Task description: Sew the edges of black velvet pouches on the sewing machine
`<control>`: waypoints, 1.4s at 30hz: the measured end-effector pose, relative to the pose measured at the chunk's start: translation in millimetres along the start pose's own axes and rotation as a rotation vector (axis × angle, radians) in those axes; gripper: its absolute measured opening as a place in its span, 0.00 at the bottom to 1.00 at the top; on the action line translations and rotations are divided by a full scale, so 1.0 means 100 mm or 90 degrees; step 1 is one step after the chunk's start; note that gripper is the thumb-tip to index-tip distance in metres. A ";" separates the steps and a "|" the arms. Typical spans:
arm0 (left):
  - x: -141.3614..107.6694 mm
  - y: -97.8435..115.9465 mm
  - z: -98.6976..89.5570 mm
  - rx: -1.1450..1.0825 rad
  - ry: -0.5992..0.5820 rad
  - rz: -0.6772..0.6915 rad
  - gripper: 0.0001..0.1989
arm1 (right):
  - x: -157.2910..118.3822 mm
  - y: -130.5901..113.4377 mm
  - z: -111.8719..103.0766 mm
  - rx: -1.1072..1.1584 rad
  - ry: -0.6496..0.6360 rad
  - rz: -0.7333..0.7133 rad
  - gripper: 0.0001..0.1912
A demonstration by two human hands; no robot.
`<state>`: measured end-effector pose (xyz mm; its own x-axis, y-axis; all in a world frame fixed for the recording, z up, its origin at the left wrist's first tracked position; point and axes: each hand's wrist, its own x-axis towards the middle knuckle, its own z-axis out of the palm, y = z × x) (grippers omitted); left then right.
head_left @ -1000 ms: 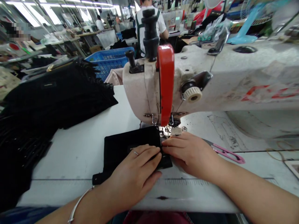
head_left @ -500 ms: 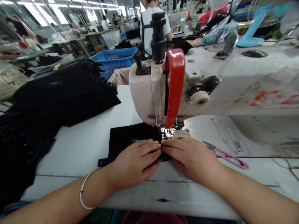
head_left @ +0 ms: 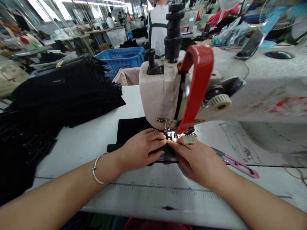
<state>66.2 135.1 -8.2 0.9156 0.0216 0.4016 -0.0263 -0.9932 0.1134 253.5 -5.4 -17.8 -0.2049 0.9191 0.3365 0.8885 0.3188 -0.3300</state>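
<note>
A flat black fabric piece (head_left: pixel 128 129) with a small tab at its near left corner lies on the white sewing table. Its right edge runs under the presser foot (head_left: pixel 170 135) of a sewing machine (head_left: pixel 153 92). My left hand (head_left: pixel 142 148) rests flat on the cloth, fingers stretched towards the foot and thumb apart. My right hand (head_left: pixel 195 156) lies just right of the foot, fingers extended at the cloth's edge, its thumb hidden. The fingertips of both hands nearly meet in front of the foot. A red lever guard (head_left: pixel 199 83) on the machine head stands above them.
Pink-handled thread snips (head_left: pixel 241 166) lie right of my right hand. A big stack of black fabric pieces (head_left: pixel 69 95) covers the table's left side. Behind stands a blue plastic basket (head_left: pixel 120 59). A person (head_left: pixel 158 28) in a white top is farther back.
The black fabric piece has slid away from me along the presser foot, both hands moving with it. The view has shifted slightly, and the machine head appears farther right.
</note>
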 end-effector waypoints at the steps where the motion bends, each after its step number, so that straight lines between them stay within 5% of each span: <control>1: 0.00 -0.02 -0.01 -0.002 -0.004 -0.001 0.11 | 0.00 0.00 -0.01 0.006 0.013 0.002 0.22; 6: -0.05 -0.17 -0.06 0.004 -0.025 0.005 0.13 | 0.01 0.01 -0.08 -0.044 0.107 0.091 0.09; 10: -0.10 -0.25 -0.10 -0.039 0.008 -0.010 0.10 | 0.05 0.07 -0.12 -0.141 0.074 0.106 0.09; 14: -0.08 -0.12 -0.07 -0.047 0.020 -0.026 0.08 | 0.05 0.09 -0.13 -0.152 0.053 0.081 0.18; 18: -0.04 0.08 0.01 -0.013 0.039 -0.055 0.07 | 0.04 0.04 -0.07 -0.049 0.077 0.024 0.07; 22: -0.02 0.17 0.05 0.008 0.057 -0.064 0.07 | 0.05 0.02 0.04 0.018 0.067 0.006 0.08; 28: -0.02 0.18 0.05 -0.027 0.072 -0.119 0.08 | 0.05 0.00 0.07 0.024 0.063 0.010 0.09; 42: 0.08 0.11 0.03 0.036 0.075 -0.062 0.10 | 0.10 -0.01 0.08 -0.072 0.081 0.026 0.08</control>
<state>74.2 124.0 -6.1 0.8592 0.1282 0.4952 0.0862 -0.9905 0.1069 247.2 5.1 -21.5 -0.1199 0.8919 0.4361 0.9371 0.2467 -0.2469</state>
